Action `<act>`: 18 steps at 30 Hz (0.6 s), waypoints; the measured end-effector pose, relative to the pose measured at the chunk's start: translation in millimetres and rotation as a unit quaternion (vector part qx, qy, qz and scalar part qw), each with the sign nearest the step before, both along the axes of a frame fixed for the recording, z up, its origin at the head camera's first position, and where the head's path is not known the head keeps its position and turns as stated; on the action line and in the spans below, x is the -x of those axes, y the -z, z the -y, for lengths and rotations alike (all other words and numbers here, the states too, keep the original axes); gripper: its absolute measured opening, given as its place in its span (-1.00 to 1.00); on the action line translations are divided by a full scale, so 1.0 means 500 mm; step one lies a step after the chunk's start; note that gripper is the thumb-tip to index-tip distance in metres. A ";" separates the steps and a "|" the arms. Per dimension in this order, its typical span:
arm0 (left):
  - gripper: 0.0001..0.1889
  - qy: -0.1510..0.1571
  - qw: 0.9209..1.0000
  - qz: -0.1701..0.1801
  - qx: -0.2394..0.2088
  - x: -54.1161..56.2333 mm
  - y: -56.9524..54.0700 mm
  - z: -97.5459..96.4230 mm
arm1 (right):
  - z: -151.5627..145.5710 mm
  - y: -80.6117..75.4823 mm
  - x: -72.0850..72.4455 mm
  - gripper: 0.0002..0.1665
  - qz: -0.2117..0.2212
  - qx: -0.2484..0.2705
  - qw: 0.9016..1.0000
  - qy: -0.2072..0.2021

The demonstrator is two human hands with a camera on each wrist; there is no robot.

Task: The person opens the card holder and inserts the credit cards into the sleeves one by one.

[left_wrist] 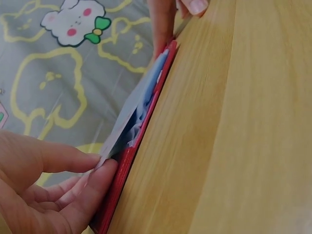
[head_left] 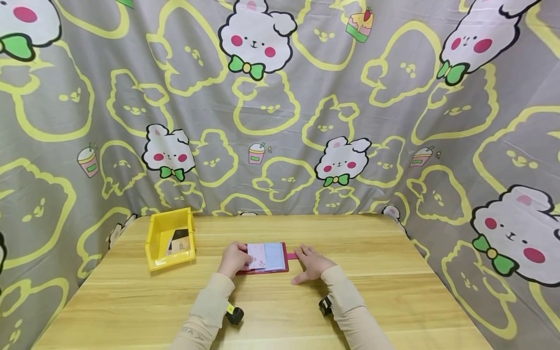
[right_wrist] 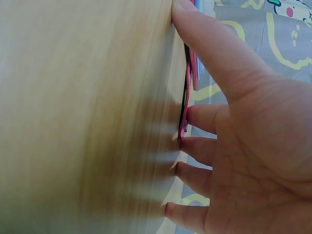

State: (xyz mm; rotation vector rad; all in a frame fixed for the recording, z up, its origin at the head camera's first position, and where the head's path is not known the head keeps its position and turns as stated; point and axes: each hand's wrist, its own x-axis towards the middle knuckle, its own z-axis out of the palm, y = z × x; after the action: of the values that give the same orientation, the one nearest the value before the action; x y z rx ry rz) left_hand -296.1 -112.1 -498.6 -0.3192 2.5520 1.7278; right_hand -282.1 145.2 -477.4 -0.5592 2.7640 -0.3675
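In the head view, an open dark-red flat card holder [head_left: 274, 256] with a pink strap [head_left: 292, 255] is laid mid-tabletop [head_left: 280, 316], right of a yellow plastic bin [head_left: 172, 261]. In the left wrist view, a thin pale rectangular card [left_wrist: 115, 137] is pinched between thumb and forefinger by the left hand [left_wrist: 34, 195]. In the right wrist view, the right hand [right_wrist: 263, 126] is spread, its fingertips lowered beside the strap.

No readable text, only faint, illegible lettering [head_left: 193, 332] on the left sleeve [head_left: 211, 302]
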 end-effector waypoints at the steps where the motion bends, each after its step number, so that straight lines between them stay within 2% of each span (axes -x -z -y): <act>1: -0.67 0.000 1.000 -0.001 0.003 0.001 0.000 0.000 | 0.000 0.000 0.001 0.23 -0.002 -0.001 1.000 0.000; 8: -0.64 0.001 1.000 -0.005 0.011 0.001 0.002 0.000 | 0.001 0.004 0.003 0.23 -0.010 -0.006 1.000 -0.004; 18: -0.60 0.026 1.000 -0.002 0.001 -0.014 -0.012 -0.009 | 0.001 0.000 -0.001 0.23 -0.008 -0.005 1.000 -0.007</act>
State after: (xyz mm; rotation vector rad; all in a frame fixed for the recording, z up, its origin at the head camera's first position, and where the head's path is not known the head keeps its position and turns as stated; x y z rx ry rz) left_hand -289.0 -107.4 -492.7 -0.2456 2.5412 1.7101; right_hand -281.7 144.6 -477.5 -0.5814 2.7732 -0.3484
